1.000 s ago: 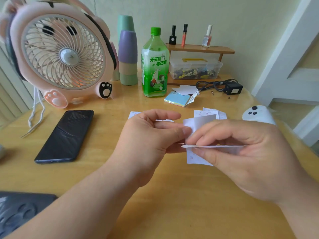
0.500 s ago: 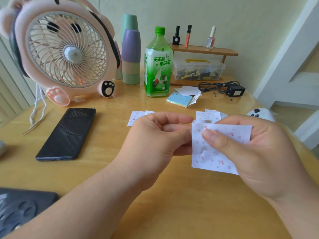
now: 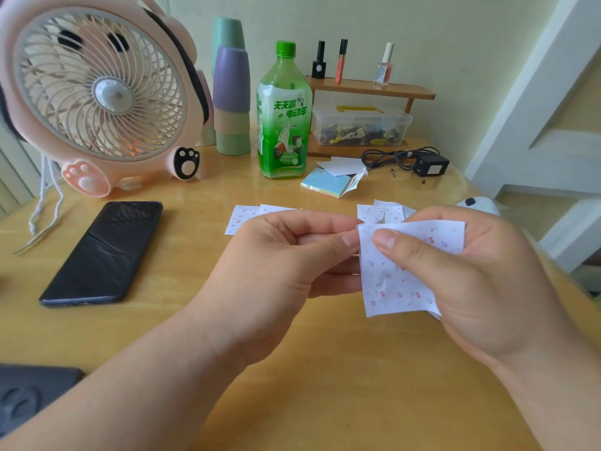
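In the head view we find both hands raised over the wooden counter (image 3: pixel 325 369) and joined on one small white paper sheet (image 3: pixel 400 288) printed with tiny red cherries. The left hand (image 3: pixel 279 265) pinches its left edge between thumb and forefinger. The right hand (image 3: pixel 471 281) holds it with the thumb laid across the front and the fingers curled behind, so the sheet hangs just right of centre, clear of the counter. More cherry-print slips lie flat beyond the hands, one group (image 3: pixel 242 218) at eleven o'clock of the sheet and another (image 3: pixel 377 211) at twelve. Further off at eleven stands a green bottle (image 3: pixel 283 118), and on its label we read 天天赢 above 电动车 in white characters, over a picture of a scooter; the smaller print we cannot make out. At ten o'clock sits a pink fan (image 3: pixel 97 92) with paw-shaped feet, and a black phone (image 3: pixel 104 252) lies face up at nine. A pastel note pad (image 3: pixel 327 183) rests near the bottle's foot, and a black charger (image 3: pixel 429 164) with its coiled cable lies at one o'clock.
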`<state>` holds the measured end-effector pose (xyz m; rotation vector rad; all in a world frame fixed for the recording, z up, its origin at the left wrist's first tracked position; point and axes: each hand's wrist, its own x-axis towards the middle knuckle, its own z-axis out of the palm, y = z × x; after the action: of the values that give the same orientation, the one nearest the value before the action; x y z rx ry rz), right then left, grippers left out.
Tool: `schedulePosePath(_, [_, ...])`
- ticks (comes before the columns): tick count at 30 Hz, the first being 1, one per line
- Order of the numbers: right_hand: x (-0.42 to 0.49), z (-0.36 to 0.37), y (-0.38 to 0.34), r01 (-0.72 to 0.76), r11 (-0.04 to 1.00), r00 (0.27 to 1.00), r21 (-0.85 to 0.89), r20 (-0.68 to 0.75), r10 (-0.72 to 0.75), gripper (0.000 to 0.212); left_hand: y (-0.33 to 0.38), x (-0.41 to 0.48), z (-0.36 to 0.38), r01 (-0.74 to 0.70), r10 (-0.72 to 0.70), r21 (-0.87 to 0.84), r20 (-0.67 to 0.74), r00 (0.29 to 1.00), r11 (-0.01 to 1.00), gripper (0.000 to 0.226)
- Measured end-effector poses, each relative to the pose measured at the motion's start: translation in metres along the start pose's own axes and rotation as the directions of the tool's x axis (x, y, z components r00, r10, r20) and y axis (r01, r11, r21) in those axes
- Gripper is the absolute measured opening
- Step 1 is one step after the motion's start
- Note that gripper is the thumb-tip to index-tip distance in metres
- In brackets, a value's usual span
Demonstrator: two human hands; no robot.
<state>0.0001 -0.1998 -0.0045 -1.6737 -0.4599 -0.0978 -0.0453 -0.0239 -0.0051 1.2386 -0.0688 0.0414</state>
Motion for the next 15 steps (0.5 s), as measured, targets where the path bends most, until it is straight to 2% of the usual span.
schedulePosePath(4, [-0.0006, 0.0015, -0.0015, 0.016, 1.0, 1.0, -0.012, -0.019, -0.016, 0.034, 0.0009, -0.0001, -0.0005, 0.021, -0.021, -0.007, 0.015, 1.0, 1.0, 0.008])
schedulePosePath(10, [-0.0032, 0.0028, -0.0066, 0.087, 0.985, 0.995, -0.149, -0.043, -0.094, 0.021, 0.0034, -0.0006, -0.0004, 0.045, -0.045, -0.002, 0.065, 0.997, 0.999, 0.012])
schedulePosePath(15, [-0.0027, 0.0021, -0.0066, 0.136, 0.966, 0.987, -0.22, -0.055, -0.151, 0.02, 0.0035, -0.0007, -0.0011, 0.04, -0.04, 0.005, 0.081, 0.996, 0.999, 0.013])
